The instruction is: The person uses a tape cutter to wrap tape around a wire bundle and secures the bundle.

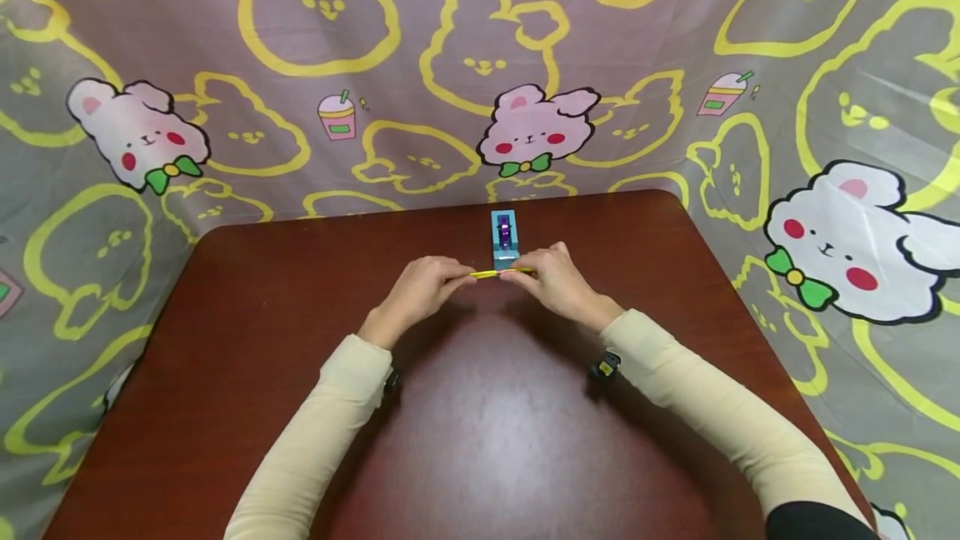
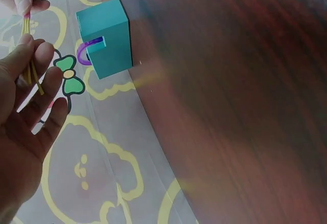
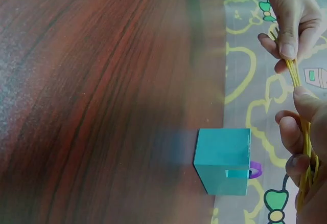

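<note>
Between both hands, a thin bundle of yellow strands is stretched crosswise above the table. My left hand pinches one end between thumb and fingers, and its loose tips stick out past them in the left wrist view. My right hand pinches the bundle close by, with its longer part running back along the palm in the right wrist view. A small pinkish-purple patch shows on the strands at the right thumb. Just beyond the hands stands a teal tape dispenser with a purple roll in it.
The dark reddish-brown table reaches back to a grey curtain with yellow outlines and cartoon rabbits, which also hangs along both sides. Black wrist cameras sit under the sleeves, among them the right one.
</note>
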